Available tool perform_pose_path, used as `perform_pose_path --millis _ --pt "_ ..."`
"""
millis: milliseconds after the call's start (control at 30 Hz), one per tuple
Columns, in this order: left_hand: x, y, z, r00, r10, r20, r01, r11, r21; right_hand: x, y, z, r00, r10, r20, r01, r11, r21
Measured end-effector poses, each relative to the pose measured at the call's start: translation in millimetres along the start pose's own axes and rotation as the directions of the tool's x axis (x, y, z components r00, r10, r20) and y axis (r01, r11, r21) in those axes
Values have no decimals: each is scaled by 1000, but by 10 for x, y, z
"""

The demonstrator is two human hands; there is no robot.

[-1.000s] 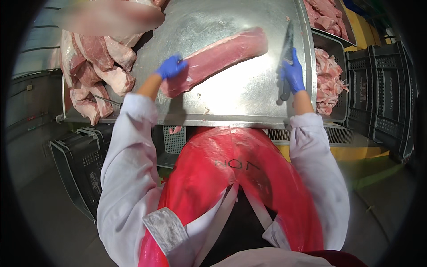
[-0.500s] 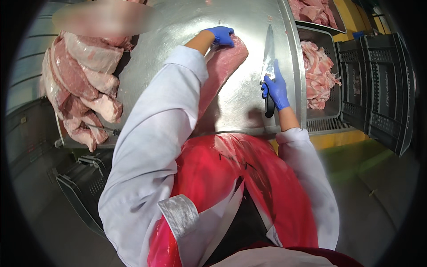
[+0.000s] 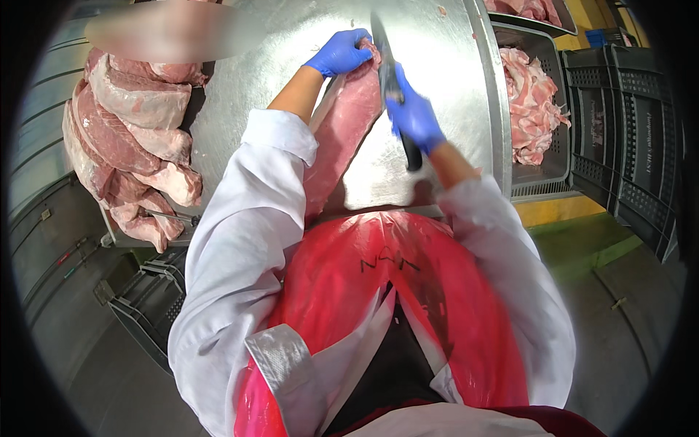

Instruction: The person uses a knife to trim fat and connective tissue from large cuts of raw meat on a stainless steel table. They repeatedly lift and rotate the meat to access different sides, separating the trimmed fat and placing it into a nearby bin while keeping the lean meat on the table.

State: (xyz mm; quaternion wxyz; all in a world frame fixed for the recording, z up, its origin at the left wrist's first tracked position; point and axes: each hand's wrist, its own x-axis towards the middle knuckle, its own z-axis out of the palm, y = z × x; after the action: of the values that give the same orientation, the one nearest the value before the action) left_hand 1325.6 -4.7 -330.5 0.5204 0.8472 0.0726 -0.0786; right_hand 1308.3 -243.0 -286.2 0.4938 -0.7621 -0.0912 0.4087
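Note:
A long pale-pink piece of meat (image 3: 342, 135) lies on the steel table, reaching from near my apron to its far end. My left hand (image 3: 344, 54), in a blue glove, grips that far end with the fingers closed over it. In my blue-gloved right hand (image 3: 413, 115) is a knife (image 3: 386, 62) with a black handle and a long blade. The blade points away from me, close beside the meat's far right edge; whether it touches cannot be made out. Motion blurs the blade and part of the right hand.
Several large cuts of meat (image 3: 131, 138) are heaped at the table's left. Past the right edge of the steel table (image 3: 459, 87) stands a grey crate (image 3: 555, 146) of pale trimmings (image 3: 530, 109). Black crates (image 3: 619, 131) stand farther right, and a meat tray (image 3: 531, 10) sits at the far right.
My right hand has brought the knife leftward and away from me, up to the meat's far end. The meat's far end, with my left hand on it, has shifted slightly left and away.

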Motion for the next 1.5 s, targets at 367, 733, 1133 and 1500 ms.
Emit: perform_pose_path --millis 367,733,1133,1500 --pt "-76 193 -126 997 -77 -11 78 995 55 -76 45 122 993 -98 70 99 995 -12" --pt "-81 154 -261 999 -29 -17 28 997 -67 -119 256 93 955 -215 204 206 976 66" --pt "-222 408 -446 967 196 -163 -190 980 51 -168 456 108 910 -274 312 313 946 -83" --pt "-415 396 -612 943 265 -202 -295 946 -136 -354 459 267 849 -311 427 399 907 -133"
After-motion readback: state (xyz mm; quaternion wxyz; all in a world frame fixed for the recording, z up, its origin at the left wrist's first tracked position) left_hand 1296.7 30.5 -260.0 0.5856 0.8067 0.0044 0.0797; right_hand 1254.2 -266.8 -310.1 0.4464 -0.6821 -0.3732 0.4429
